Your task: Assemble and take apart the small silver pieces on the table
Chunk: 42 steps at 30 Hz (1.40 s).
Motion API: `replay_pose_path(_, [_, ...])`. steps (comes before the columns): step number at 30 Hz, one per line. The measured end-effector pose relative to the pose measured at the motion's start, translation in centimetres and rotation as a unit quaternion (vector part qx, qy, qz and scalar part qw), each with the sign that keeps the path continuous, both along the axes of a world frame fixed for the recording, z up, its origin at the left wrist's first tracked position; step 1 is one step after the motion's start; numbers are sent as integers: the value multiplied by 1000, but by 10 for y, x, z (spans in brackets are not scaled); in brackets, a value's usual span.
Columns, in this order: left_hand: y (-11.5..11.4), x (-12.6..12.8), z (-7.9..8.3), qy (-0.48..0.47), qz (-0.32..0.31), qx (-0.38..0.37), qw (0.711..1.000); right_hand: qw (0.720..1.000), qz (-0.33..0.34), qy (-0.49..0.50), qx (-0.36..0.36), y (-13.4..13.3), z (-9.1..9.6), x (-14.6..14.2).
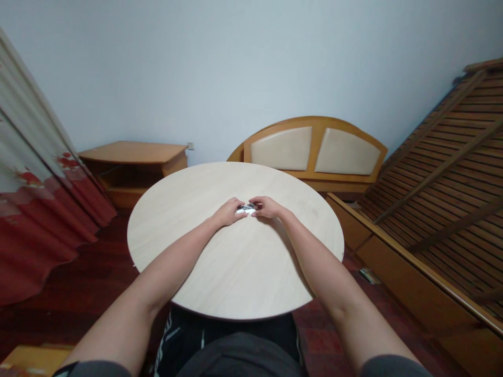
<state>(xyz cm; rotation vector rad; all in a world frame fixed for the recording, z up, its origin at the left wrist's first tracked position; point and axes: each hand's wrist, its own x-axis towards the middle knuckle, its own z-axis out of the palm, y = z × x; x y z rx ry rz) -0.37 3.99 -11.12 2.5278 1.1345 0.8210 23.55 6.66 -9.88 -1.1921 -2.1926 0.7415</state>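
- The left grip (pixel 228 212) rests on the round counter (pixel 236 277). Its fingers are curled around one end of a small thing (pixel 245 209).
- The right grip (pixel 267 208) holds the other end with bent fingers.
- The small thing is white and dark. It is too small to tell what it is.
- It sits between both grips, a bit past the counter's middle toward 12 o'clock. The left grip is at its 9 o'clock and the right grip at its 3 o'clock.
- From the counter, a curtain (pixel 35 209) hangs at 9 o'clock and a cabinet (pixel 133 157) stands at 10 o'clock.
- A headboard (pixel 314 149) is at 1 o'clock and slats (pixel 444 173) lean at 3 o'clock.
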Motion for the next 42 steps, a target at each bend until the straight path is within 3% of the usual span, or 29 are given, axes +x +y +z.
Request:
replay_pose_path(6, [1, -3, -5, -37, -10, -8, 999, 999, -2, -12, 30, -2, -2, -7])
replay_pose_path(16, [8, -4, -10, -33, -18, 7, 999, 996, 20, 77, 32, -9, -13, -37])
replay_pose_path(24, [4, -2, -6, -54, -16, 11, 998, 993, 2, 110, 50, -12, -13, -40])
replay_pose_path(29, [10, -19, -3, -15, -10, 8, 1000, 992, -17, 111, 65, -9, -8, -33])
replay_pose_path(33, [16, -35, -9, 48, 27, -21, 998, 991, -59, 70, 99, -7, -7, -25])
replay_pose_path(38, [14, -30, -12, 69, 37, -14, 997, 991, -24, -41, 124, -9, -9, -31])
replay_pose_path(42, [10, -22, -8, 65, 33, -7, 997, 988, -9, -56, 142, -12, -10, -46])
